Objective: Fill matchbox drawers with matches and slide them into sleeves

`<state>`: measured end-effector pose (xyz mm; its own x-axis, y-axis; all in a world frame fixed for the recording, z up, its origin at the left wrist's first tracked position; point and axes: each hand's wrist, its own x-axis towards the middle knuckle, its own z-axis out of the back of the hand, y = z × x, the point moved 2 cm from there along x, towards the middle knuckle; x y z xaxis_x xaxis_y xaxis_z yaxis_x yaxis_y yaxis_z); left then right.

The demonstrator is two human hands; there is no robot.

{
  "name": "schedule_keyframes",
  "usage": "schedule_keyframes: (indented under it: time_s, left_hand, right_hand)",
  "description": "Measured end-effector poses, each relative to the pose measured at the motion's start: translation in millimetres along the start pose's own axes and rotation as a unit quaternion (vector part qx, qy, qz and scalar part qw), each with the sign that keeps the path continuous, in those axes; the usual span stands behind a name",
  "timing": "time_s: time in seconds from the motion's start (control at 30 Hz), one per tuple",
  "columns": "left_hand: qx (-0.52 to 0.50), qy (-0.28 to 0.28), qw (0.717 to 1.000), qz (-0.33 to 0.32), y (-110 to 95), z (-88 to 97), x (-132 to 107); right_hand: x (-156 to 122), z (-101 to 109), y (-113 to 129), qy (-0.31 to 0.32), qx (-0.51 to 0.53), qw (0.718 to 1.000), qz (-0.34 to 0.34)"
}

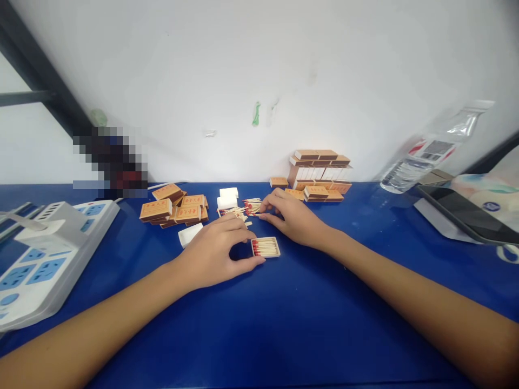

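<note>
In the head view, a matchbox tray (pixel 266 247) full of red-headed matches lies on the blue table. My left hand (pixel 214 248) grips its left end between thumb and fingers. Behind the tray is a loose pile of matches (pixel 252 207). At the pile's right side, the thumb and fingers of my right hand (pixel 294 216) close on match heads; how many they hold I cannot tell. White tray pieces (pixel 227 202) stand against the pile, and another white tray piece (pixel 190 234) sits behind my left hand, partly covered by it.
Orange matchboxes (pixel 188 208) are heaped at the left. More matchboxes (pixel 320 170) form a stack by the wall at the right. A power strip (pixel 52 270) occupies the left side. At the right are a tilted water bottle (pixel 433 148) and a phone (pixel 470 213).
</note>
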<state>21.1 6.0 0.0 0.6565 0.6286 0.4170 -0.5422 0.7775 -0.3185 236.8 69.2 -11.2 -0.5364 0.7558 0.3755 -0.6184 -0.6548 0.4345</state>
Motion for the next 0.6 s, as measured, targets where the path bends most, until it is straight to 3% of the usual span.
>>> schedule_keyframes:
  time_s: [0.23, 0.37, 0.47, 0.6]
  left_hand:
    - [0.007, -0.021, 1.0, -0.013, 3, 2.4, 1]
    - [0.013, -0.034, 0.999, 0.004, 3, 4.4, 2]
    - [0.03, -0.043, 0.998, 0.026, 5, 5.7, 2]
    - [0.036, -0.036, 0.998, 0.039, 7, 5.5, 3]
  right_hand:
    - [1, 0, -2, 0.017, -0.017, 1.0, -0.011]
    - [-7, 12, -2, 0.012, -0.018, 1.0, -0.011]
    - [-18, 24, 6, 0.011, 0.01, 1.0, -0.016]
    - [-28, 28, 26, 0.058, 0.056, 0.997, -0.017]
